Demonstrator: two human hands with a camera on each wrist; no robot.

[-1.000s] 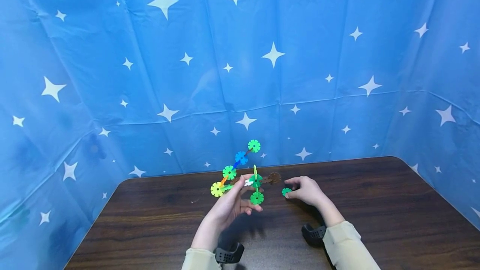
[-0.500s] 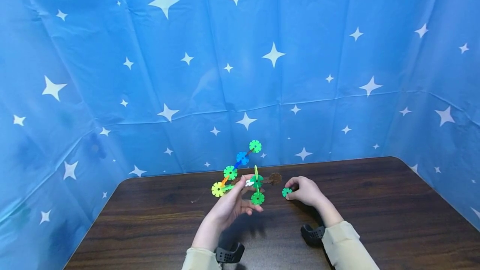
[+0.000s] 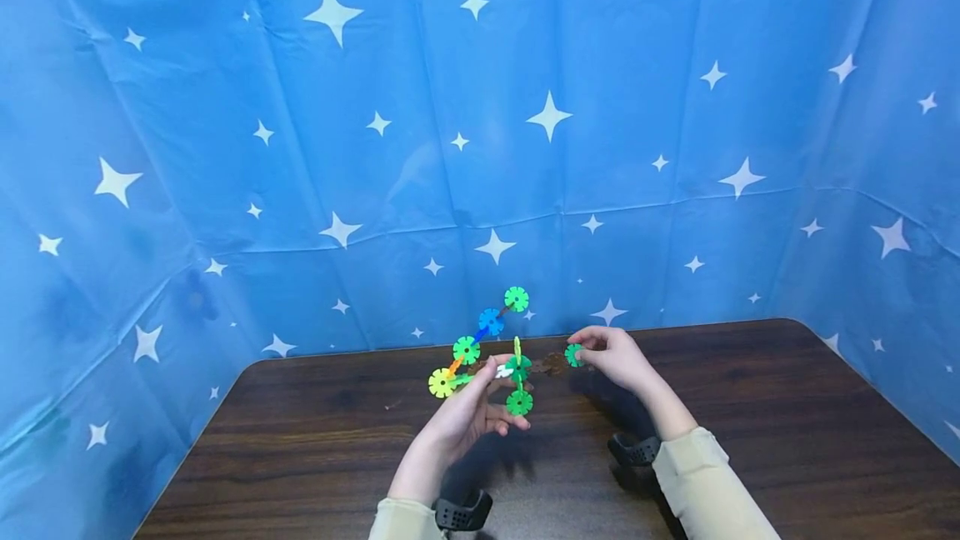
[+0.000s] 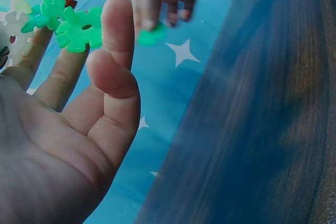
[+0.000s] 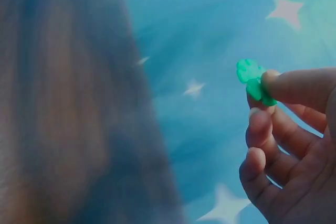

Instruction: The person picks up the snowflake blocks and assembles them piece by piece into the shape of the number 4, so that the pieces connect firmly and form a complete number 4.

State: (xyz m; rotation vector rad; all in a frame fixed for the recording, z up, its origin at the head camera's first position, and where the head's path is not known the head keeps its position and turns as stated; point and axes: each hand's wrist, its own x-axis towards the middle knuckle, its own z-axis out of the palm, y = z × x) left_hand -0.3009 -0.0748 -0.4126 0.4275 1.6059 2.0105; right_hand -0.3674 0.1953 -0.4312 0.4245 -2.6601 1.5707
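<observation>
My left hand holds a linked build of notched snowflake discs above the table. Its arm of discs runs from a yellow disc past a blue disc up to a light-green one. A brown disc sticks out to the right, near my right hand. That hand pinches a loose green disc between thumb and fingertips, close beside the brown one; whether they touch I cannot tell. In the left wrist view, green discs stand by the fingertips. My left fingers partly hide the middle of the build.
Under both hands lies a dark wood-grain table. A blue cloth with white stars hangs behind it and at both sides. Black wrist straps sit below the hands.
My right hand has moved up and forward with the green disc, from lower right of the brown disc to right beside it. My left hand keeps its hold; the view has shifted slightly.
</observation>
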